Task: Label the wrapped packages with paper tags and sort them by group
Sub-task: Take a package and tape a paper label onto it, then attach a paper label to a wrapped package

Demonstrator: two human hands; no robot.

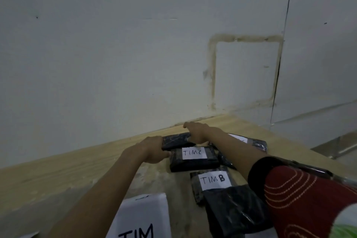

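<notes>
Flat black package (174,141), crinkly glossy wrap, left hand (152,149) fingers curled round one end, right hand (195,131) seemingly clasping the other

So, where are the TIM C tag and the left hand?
TIM C tag (193,153), head view, middle of the white paper.
left hand (154,149), head view, back of the hand.

wooden table (58,170) | white wall (116,54) | square brownish outline (212,75) on wall
</notes>
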